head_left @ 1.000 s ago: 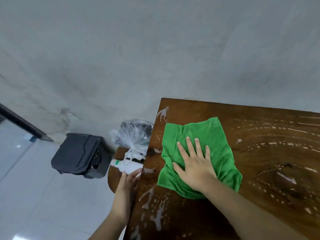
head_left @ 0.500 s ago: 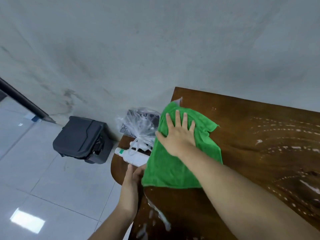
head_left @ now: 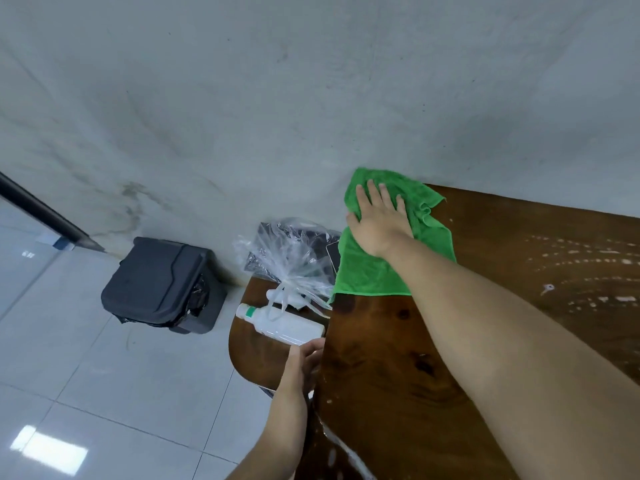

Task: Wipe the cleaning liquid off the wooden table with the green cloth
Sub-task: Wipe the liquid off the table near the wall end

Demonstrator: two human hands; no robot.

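The green cloth lies spread over the far left corner of the dark wooden table, against the wall. My right hand presses flat on the cloth's far part, fingers apart and pointing at the wall. White streaks and drops of cleaning liquid cover the table to the right of my arm. More liquid shows near the left edge close to me. My left hand holds the table's left edge, fingers curled over it.
A white plastic bottle lies on a lower rounded wooden surface left of the table, beside a tied clear plastic bag. A black bin stands on the tiled floor by the wall. The grey wall runs right behind the table.
My right hand has pushed the cloth away from me and to the left, up to the table's far corner by the wall. The left hand stays at the table's edge.
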